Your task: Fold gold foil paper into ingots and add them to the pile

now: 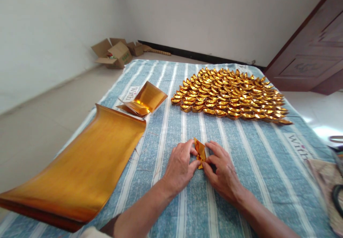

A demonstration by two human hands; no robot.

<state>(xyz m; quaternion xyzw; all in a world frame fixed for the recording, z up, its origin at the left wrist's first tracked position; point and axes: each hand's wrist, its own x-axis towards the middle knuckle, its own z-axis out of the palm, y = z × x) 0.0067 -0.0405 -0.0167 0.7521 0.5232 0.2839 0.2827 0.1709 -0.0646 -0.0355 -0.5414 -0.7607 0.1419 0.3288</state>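
**Two hands pinch a small gold foil piece at lower centre**

The left hand (180, 166) and the right hand (222, 172) meet low in the middle of the frame, fingertips pinching a small folded gold paper (200, 153) between them — it stands just above the striped blue cloth (254, 152). To the upper right lies a dense spread of finished gold ingots (230, 95), packed in rows. At the left, a long stack of gold sheets (85, 166) curls up at its far end; just beyond it sits a bent gold sheet (146, 100). Open cardboard boxes (114, 54) rest on the floor in the upper left — against the white wall. A brown door (313, 52) fills the upper right.
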